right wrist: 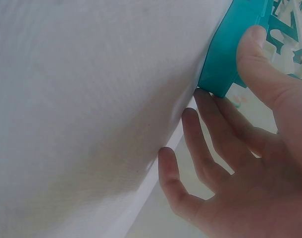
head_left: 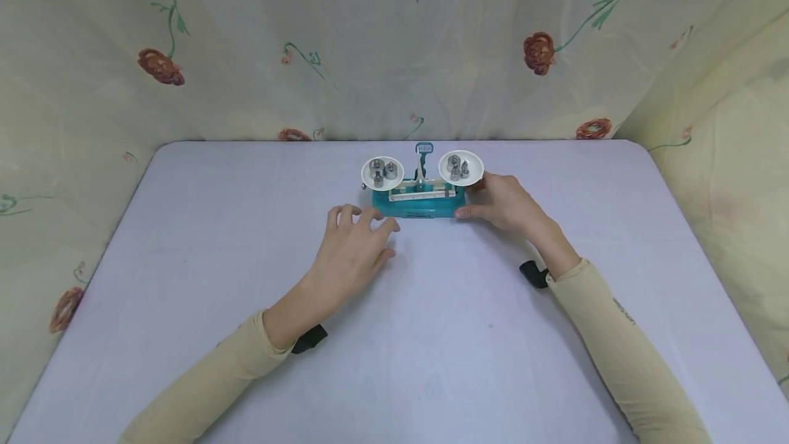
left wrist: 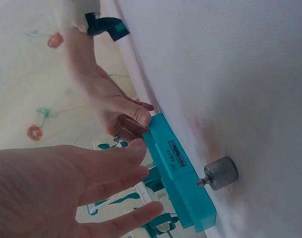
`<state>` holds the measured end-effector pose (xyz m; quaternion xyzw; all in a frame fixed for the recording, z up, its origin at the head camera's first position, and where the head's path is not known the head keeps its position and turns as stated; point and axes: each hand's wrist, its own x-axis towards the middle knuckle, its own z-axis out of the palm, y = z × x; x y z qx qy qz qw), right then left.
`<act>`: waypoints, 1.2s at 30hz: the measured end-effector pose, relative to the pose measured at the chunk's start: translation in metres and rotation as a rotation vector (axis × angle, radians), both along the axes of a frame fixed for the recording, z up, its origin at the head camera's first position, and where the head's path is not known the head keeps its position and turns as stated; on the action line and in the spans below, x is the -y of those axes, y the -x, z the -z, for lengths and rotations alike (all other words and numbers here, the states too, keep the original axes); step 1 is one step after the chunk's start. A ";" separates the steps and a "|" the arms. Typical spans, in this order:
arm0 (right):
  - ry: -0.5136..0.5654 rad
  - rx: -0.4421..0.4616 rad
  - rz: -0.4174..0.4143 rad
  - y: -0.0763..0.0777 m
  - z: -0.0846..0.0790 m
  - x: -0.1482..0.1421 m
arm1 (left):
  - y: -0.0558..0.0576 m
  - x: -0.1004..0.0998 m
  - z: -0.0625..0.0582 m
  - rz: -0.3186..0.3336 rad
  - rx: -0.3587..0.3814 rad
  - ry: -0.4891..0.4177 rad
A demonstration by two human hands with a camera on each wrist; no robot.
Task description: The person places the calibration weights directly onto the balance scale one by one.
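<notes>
A teal balance scale [head_left: 419,209] stands near the table's far edge. Its left white pan [head_left: 396,181] carries three metal weights [head_left: 378,166]; its right white pan [head_left: 474,162] bears more weights [head_left: 455,167]. My right hand [head_left: 508,203] grips the right end of the base, thumb on the front side and other fingers round the end and back. Just in front of the base's left end is my left hand [head_left: 349,255], fingers spread and loosely bent, holding nothing. A single knobbed metal weight [left wrist: 221,173] stands on the table before the base in the left wrist view; the left hand hides it from the head view.
The table [head_left: 234,225] has a pale lilac cover. Behind it and at its sides hangs a curtain [head_left: 370,81] with a flower print. A black band piece [head_left: 309,339] sticks out at the left wrist, and another [head_left: 533,274] at the right.
</notes>
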<state>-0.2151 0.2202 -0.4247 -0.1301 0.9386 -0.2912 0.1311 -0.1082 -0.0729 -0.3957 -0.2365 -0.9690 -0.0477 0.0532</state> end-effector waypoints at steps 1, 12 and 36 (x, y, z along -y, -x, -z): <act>0.001 0.000 0.000 0.000 0.000 0.000 | 0.000 0.000 0.001 0.000 0.005 -0.001; -0.002 0.001 0.007 -0.001 -0.001 0.000 | 0.002 0.006 0.002 -0.027 0.124 0.103; -0.009 0.014 0.013 0.000 -0.001 0.000 | 0.001 0.010 0.001 -0.035 0.179 0.206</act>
